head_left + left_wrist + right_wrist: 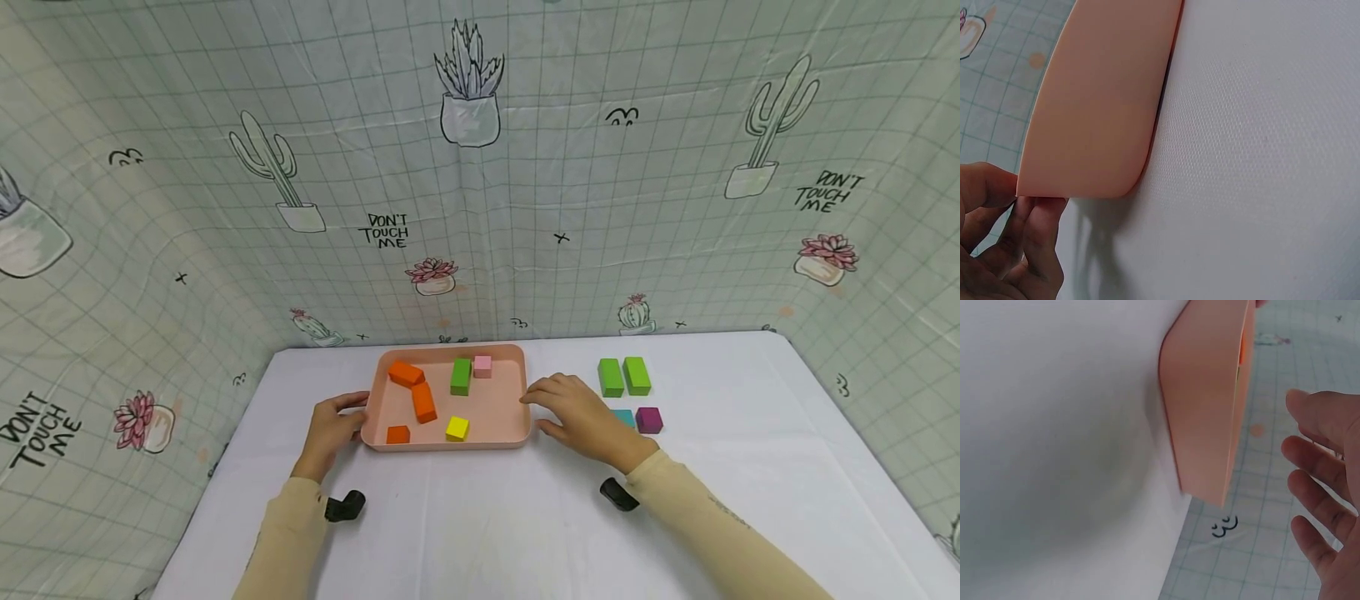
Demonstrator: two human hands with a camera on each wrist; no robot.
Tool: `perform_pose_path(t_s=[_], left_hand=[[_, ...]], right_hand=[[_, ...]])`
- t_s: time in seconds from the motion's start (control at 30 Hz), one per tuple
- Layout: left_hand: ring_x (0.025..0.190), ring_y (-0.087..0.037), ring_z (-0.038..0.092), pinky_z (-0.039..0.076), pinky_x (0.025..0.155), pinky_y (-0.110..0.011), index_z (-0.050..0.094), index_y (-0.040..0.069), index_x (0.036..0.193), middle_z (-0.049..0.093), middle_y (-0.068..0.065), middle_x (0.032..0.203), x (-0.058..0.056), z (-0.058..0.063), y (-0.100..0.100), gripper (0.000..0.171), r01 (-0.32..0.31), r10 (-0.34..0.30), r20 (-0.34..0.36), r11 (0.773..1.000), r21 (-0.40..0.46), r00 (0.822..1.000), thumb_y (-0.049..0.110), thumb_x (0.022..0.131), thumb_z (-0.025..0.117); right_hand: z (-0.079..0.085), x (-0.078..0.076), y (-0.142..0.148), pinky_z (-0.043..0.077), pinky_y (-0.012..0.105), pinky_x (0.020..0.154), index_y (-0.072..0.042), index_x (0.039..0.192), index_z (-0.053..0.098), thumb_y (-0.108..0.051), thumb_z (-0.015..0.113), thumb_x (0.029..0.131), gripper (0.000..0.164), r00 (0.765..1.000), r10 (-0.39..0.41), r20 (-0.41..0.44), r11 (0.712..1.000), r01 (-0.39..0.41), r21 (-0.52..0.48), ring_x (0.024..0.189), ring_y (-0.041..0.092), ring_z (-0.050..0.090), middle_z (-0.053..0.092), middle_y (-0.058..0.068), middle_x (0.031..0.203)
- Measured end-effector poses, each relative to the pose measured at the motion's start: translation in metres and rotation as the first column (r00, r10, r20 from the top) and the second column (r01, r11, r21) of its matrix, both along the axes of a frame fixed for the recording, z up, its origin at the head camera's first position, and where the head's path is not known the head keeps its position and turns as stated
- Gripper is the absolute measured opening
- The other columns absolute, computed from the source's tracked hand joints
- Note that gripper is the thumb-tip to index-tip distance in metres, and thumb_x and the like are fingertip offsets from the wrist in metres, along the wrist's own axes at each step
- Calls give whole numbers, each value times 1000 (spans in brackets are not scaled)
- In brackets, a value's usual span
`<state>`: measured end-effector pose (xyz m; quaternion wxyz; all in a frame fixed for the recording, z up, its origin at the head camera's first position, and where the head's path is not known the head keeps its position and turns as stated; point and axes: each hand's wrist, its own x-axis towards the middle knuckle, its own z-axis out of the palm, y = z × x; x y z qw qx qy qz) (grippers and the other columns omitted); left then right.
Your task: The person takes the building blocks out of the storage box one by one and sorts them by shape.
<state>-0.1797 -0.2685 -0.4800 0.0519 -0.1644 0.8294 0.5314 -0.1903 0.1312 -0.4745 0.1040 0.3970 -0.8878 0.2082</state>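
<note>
I see a pink tray [491, 410] with blocks [423, 402] on the white counter [483, 525]. The left hand [330, 431] touches one end, its fingers a little bent. The right hand [585, 418] hovers by the other end, fingers spread. It hides part of a blue block [624, 416]. The right wrist view cuts that hand off.

The right hand [581, 417] partly hides a teal block [625, 417]; the head view crops both sleeves [288, 533]. The left wrist view crops the tray [1097, 106].
</note>
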Motion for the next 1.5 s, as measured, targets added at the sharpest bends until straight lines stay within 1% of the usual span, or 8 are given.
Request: perform_pose_path(t_s=[0.23, 0.4, 0.53, 0.73, 0.97, 1.1, 1.27, 1.5], left_hand=[[89, -20, 61, 53, 66, -20, 61, -8, 142, 58, -31, 142, 1, -2, -3, 42, 0, 0, 3, 1000, -1, 1000, 0, 100, 57], [89, -20, 61, 53, 66, -20, 61, -8, 142, 58, -31, 142, 3, -2, -4, 42, -5, 5, 4, 1000, -16, 1000, 0, 100, 56], [91, -21, 60, 53, 67, -20, 61, -7, 142, 59, -30, 141, 3, -1, -4, 43, -7, 7, 9, 1000, -22, 1000, 1, 100, 55], [92, -22, 61, 53, 67, -20, 61, -7, 142, 59, -30, 141, 1, -1, -3, 43, -9, 9, 8, 1000, -16, 1000, 0, 100, 56], [92, -22, 61, 54, 68, -20, 61, -7, 142, 58, -30, 142, -1, 0, -2, 43, -9, 9, 8, 1000, -8, 1000, 1, 101, 57], [91, -21, 61, 54, 68, -19, 62, -7, 141, 59, -30, 142, -1, -2, -3, 42, -8, 8, 4, 1000, -6, 1000, 1, 101, 57], [90, -21, 62, 54, 66, -19, 62, -7, 141, 58, -30, 140, -3, -5, -3, 42, -1, 1, -7, 1000, 0, 1000, 0, 100, 57], [89, -21, 62, 54, 67, -20, 62, -6, 141, 58, -30, 140, -3, -7, -4, 42, -2, 2, -2, 1000, -18, 1000, 0, 100, 57]], right_hand=[[1, -3, -17, 51, 47, 105, -8, 123, 75, -9, 86, 88, 36, 999, 21, 46, 1000, -22, 8, 116, 25, 62, 71, 3, 122], [0, -4, -27, 51, 46, 104, -7, 123, 75, -9, 85, 89, 36, 998, 50, 43, 999, -50, 4, 117, 25, 62, 71, 3, 122], [-3, -8, -34, 51, 47, 103, -6, 122, 75, -7, 83, 90, 33, 997, 76, 27, 997, -76, 0, 118, 26, 62, 71, 3, 122], [-10, -14, -49, 50, 44, 105, -8, 125, 75, -9, 78, 95, 31, 994, 89, 57, 995, -91, 30, 119, 25, 60, 71, 3, 124], [-15, -19, -66, 51, 42, 105, -8, 129, 73, -12, 82, 93, 37, 990, 127, 65, 991, -130, 45, 120, 25, 61, 72, 3, 126], [-16, -21, -74, 50, 43, 108, -8, 131, 72, -11, 83, 91, 41, 985, 163, 60, 985, -166, 56, 124, 26, 60, 72, 4, 130], [-18, -25, -84, 48, 42, 110, -9, 132, 72, -13, 82, 93, 40, 977, 209, 44, 973, -212, 88, 129, 26, 59, 71, 4, 134], [-21, -28, -96, 50, 37, 106, -12, 130, 73, -14, 81, 94, 37, 971, 234, 54, 958, -240, 156, 126, 25, 61, 71, 3, 134]])
